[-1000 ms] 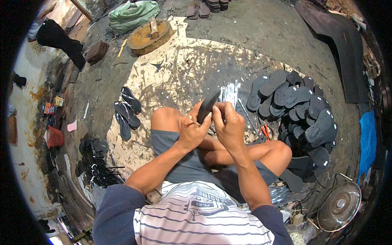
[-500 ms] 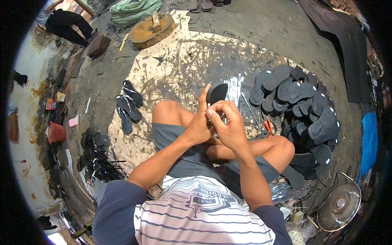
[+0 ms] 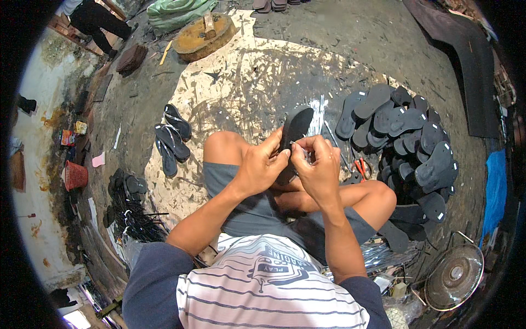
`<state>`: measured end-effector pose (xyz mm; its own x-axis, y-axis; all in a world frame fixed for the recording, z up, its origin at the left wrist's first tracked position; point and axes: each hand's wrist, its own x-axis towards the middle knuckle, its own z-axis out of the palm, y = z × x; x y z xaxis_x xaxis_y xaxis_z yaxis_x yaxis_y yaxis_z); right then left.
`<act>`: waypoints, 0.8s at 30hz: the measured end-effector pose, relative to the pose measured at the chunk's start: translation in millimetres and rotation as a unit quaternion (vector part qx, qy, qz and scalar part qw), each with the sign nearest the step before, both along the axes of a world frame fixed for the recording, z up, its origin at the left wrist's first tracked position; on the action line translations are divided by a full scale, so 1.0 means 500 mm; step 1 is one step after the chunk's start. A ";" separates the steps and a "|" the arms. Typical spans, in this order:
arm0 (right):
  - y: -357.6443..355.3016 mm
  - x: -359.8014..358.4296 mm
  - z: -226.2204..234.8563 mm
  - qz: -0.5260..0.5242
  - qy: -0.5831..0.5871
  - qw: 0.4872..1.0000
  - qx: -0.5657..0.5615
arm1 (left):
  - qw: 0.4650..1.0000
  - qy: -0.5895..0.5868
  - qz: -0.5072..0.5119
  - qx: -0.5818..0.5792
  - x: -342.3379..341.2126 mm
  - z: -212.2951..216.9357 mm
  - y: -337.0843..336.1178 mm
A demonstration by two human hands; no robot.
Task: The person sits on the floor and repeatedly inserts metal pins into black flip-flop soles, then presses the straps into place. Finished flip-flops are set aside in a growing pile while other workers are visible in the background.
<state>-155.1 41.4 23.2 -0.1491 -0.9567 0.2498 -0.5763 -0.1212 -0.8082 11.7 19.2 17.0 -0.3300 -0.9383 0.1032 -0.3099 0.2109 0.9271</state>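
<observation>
Item, one dark sole (image 3: 299, 119): held up in front of my folded legs, between my two hands, rounded end pointing away from me and tilted slightly to the right.

Item, my left hand (image 3: 258, 166): clamped on the lower part of that sole, at its left side.

Item, my right hand (image 3: 318, 169): thumb and forefinger tips close together at the sole's right edge; a pale fleck showed there, too small to name, and whether I pinched it I could not tell.

Item, silvery strips (image 3: 316, 116): on the floor just beyond the sole.

Item, pliers (image 3: 360, 169), red-handled: on the floor to the right of my right hand.

Item, heap of dark soles (image 3: 406, 122): farther right, overlapping, several with small white tags.

Item, strapped sandals (image 3: 173, 142): well to the left, on a pale, stained sheet (image 3: 189, 93).
</observation>
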 end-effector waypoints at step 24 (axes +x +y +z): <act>-0.023 0.010 -0.054 0.020 -0.090 0.996 -0.007 | 0.999 -0.027 -0.011 0.033 -0.001 -0.001 -0.013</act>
<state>-150.1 30.0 -3.7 -0.1555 -0.9591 0.2366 -0.4169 -0.1534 -0.8959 11.0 12.7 16.7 -0.3539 -0.9350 0.0225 -0.3553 0.1566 0.9216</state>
